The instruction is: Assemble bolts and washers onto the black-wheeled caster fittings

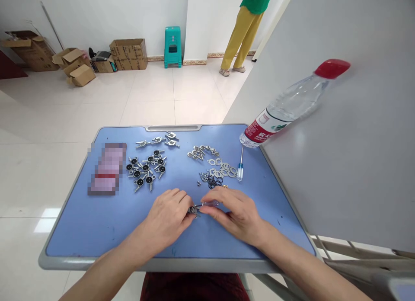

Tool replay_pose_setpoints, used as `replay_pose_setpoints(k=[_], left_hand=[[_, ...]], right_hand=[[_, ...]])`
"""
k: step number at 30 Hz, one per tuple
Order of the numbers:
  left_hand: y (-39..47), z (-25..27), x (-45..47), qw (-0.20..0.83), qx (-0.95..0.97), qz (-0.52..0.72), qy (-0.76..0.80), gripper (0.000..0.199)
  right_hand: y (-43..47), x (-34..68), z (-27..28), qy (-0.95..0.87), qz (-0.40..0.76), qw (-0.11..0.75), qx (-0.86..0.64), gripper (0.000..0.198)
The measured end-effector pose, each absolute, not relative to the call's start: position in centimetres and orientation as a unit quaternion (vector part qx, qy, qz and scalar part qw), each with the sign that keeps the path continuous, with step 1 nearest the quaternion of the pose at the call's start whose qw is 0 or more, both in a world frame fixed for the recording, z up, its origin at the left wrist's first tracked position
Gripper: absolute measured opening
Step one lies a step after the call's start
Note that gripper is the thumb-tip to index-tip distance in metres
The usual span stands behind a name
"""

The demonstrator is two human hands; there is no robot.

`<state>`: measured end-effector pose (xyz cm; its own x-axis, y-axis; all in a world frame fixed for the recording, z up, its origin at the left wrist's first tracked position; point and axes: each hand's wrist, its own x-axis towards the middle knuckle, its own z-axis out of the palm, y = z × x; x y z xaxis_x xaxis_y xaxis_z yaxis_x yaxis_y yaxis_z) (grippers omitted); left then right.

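My left hand (168,216) pinches a small metal fitting (193,210) against the blue table (97,223). Facing it, my right hand (235,212) grips a clear-handled screwdriver (209,203) whose tip meets the fitting. Just beyond my hands lie black rubber rings (212,183) and tiny screws (203,176). Farther back sit flat metal plates (223,169) and hooked metal pieces (199,152). Left of them is a cluster of assembled fittings with black centres (145,168), and a few more fittings (158,141) lie near the far edge.
A second, blue-handled screwdriver (240,164) lies right of the plates. A water bottle with a red cap (292,104) stands at the table's far right corner by a grey partition (356,141). A blurred pink item (106,168) lies at left. A person (243,33), cardboard boxes (129,53) and teal stool (172,45) stand beyond.
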<state>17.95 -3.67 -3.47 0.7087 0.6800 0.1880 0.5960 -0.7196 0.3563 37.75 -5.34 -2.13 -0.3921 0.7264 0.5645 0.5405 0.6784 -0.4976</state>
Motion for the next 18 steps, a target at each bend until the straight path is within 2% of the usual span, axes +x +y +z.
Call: replay_pose_setpoints(k=[5, 13, 15, 18], left_hand=[[-3.6, -3.5, 18.0, 0.135, 0.913, 0.164, 0.348, 0.013], [-3.7, -2.8, 18.1, 0.168, 0.901, 0.127, 0.380, 0.009], [-3.7, -2.6, 18.1, 0.190, 0.893, 0.125, 0.389, 0.011], [-3.9, -2.2, 18.0, 0.241, 0.877, 0.117, 0.399, 0.025]], right_hand=[[-5.4, 37.3, -2.7, -0.795, 0.076, 0.443, -0.406, 0.027], [-5.5, 38.5, -1.9, -0.705, 0.141, 0.504, -0.479, 0.024], [-5.4, 38.8, -1.7, -0.690, 0.185, 0.493, -0.496, 0.023], [-5.2, 38.9, -1.7, -0.695, 0.262, 0.434, -0.511, 0.024]])
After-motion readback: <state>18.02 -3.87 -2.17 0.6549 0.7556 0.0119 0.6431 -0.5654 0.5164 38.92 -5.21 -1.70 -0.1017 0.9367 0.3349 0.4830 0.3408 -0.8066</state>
